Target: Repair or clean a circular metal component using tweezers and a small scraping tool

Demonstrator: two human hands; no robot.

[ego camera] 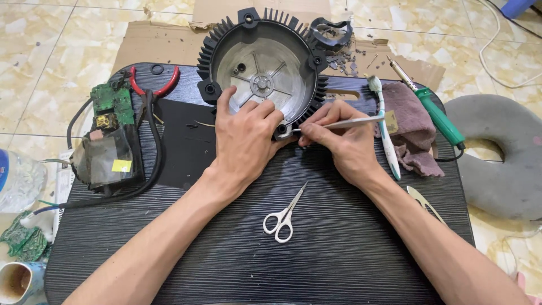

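Note:
A round black finned metal housing [261, 62] with a grey inner face lies on the dark ribbed table [339, 248]. My left hand [245, 138] rests flat on its near rim, holding it down. My right hand [339, 141] pinches a thin silver tool [350, 122], whose tip touches the housing's lower rim beside my left fingers. A toothbrush [385, 130] with a white and teal handle lies just right of my right hand.
White scissors [284, 214] lie near the front middle. Red-handled pliers [151, 90], a green circuit board [113, 101] and a wrapped black unit [107, 158] sit left. A green soldering iron [437, 116], a brown rag [415, 127] and tweezers [423, 202] lie right. A grey cushion [502, 152] is on the floor.

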